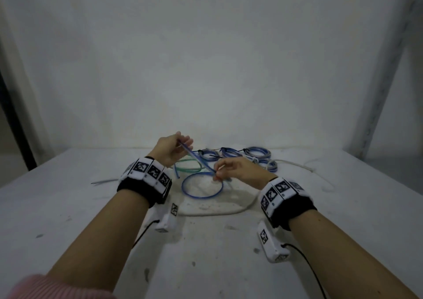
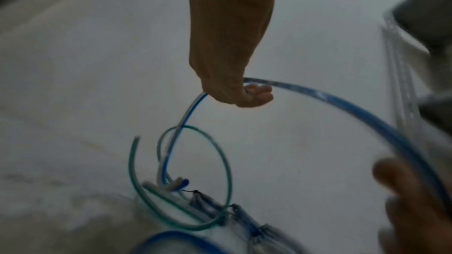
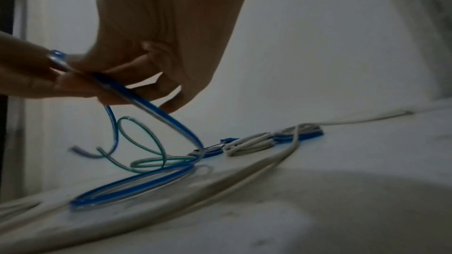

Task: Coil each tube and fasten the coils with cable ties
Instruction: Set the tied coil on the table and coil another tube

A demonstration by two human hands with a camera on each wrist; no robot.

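Observation:
A blue tube (image 1: 197, 159) runs taut between my two raised hands above the white table (image 1: 68, 207). My left hand (image 1: 183, 141) pinches its free end. My right hand (image 1: 217, 173) pinches it lower down, where it drops into a single loop (image 1: 202, 197) lying on the table. The left wrist view shows the blue tube (image 2: 342, 103) arcing from my right hand (image 2: 254, 94) to my left fingers (image 2: 403, 186). The right wrist view shows the blue tube (image 3: 171, 119) held by my right hand (image 3: 117, 88), with my left hand (image 3: 29, 76) at its end.
A loose green tube (image 1: 186, 161) lies under my left hand. Several blue and grey coils (image 1: 231, 153) tied with black cable ties sit along the back. A long white tube (image 1: 229, 210) curves round the blue loop, and another trails right (image 1: 295, 163).

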